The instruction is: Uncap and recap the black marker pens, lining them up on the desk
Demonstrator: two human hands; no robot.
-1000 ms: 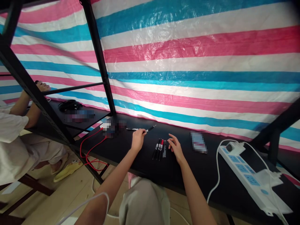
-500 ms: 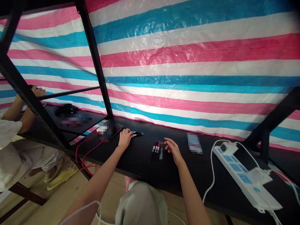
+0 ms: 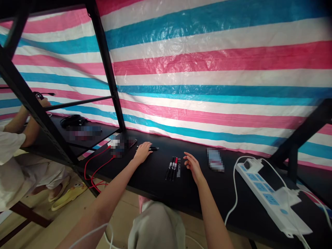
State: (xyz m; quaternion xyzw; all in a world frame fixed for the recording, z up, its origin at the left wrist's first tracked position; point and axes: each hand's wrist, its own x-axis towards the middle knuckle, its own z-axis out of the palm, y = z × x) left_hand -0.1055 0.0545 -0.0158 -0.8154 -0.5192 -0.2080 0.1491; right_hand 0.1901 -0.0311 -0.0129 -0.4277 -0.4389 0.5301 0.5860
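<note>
My left hand [image 3: 143,152] lies low over a dark pen [image 3: 155,148] near the back of the black table. Its fingers stretch to the right across the pen, whose ends show on either side; the part under the palm is hidden. My right hand [image 3: 192,166] hovers with fingers apart and slightly curled, holding nothing. Just left of it, black pens [image 3: 169,168] lie side by side with a red-capped pen [image 3: 175,168]. Beside these is a thin, grey, translucent strip [image 3: 178,168], nearest to my right fingers.
A blurred flat item [image 3: 215,159] lies right of my right hand. Farther right is a white power strip [image 3: 272,199] with plugs and cables. A phone [image 3: 131,142] and red cable [image 3: 89,166] are at left. Another person's hand [image 3: 44,102] holds a black cable beyond the metal frame [image 3: 105,62].
My left hand has slid right along the pen, uncovering its left end. My right hand has barely moved. The other person's hand has shifted, and a cable end now shows there.
</note>
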